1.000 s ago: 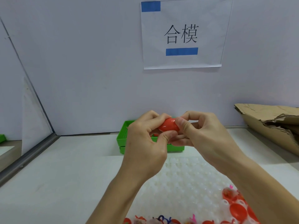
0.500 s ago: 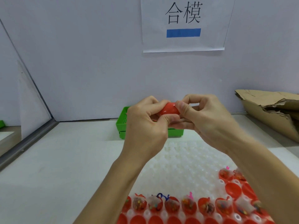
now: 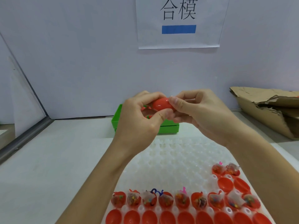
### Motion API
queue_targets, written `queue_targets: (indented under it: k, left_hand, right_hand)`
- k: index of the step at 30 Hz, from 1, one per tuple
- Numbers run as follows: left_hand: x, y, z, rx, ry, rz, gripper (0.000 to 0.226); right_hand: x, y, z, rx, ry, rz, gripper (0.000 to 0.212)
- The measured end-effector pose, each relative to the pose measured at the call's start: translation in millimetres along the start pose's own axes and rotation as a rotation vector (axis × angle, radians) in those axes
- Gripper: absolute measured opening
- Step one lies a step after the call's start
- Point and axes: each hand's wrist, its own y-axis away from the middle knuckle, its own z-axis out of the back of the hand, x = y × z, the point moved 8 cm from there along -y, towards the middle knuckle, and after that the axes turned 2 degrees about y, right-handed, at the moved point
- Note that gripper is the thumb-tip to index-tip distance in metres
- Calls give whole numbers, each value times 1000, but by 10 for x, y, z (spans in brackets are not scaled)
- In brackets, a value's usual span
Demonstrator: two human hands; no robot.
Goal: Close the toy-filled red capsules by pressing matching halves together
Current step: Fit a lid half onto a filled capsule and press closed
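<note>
Both hands hold one red capsule (image 3: pixel 161 103) up in front of the wall, above the green tray. My left hand (image 3: pixel 140 120) grips its left end with fingers and thumb curled round it. My right hand (image 3: pixel 199 113) pinches its right end, thumb on top. On the white dimpled tray (image 3: pixel 174 157) below, a row of toy-filled red halves (image 3: pixel 182 200) stands near the front, and a row of empty red halves (image 3: pixel 166 218) lies in front of it. More filled halves (image 3: pixel 225 169) sit at the tray's right.
A green tray (image 3: pixel 168 128) stands behind my hands against the wall, mostly hidden. Torn cardboard (image 3: pixel 267 107) lies at the right. A paper sign (image 3: pixel 178 21) hangs on the wall. A metal rail (image 3: pixel 25 136) runs along the left edge.
The view has tilted down, bringing the rows of red halves on the white tray into sight. Both hands keep their grip on the red capsule in the same spot above the green tray.
</note>
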Motion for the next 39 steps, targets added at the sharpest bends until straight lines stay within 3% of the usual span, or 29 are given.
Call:
queue_targets:
  k: [7, 13, 17, 24, 34, 39]
  left_hand:
    - [52, -1, 32, -60, -45, 31, 22]
    - [-64, 22, 32, -139, -343, -159, 18]
    - [-86, 33, 34, -141, -322, -199, 17]
    - [-100, 65, 5, -147, -246, -237, 22]
    - [-60, 42, -40, -48, -134, -178, 33]
    - [-27, 30, -53, -56, -147, -121, 28]
  right_hand:
    - [-43, -21, 4, 79, -14, 8, 33]
    - [-10, 18, -168, -45, 306, 108, 21]
    - [6, 27, -137, -65, 216, 126, 9]
    - [-17, -3, -103, 3, 103, 172, 8]
    - [-69, -17, -127, 216, -149, 18, 41]
    - [-92, -13, -188, 261, -215, -34, 57]
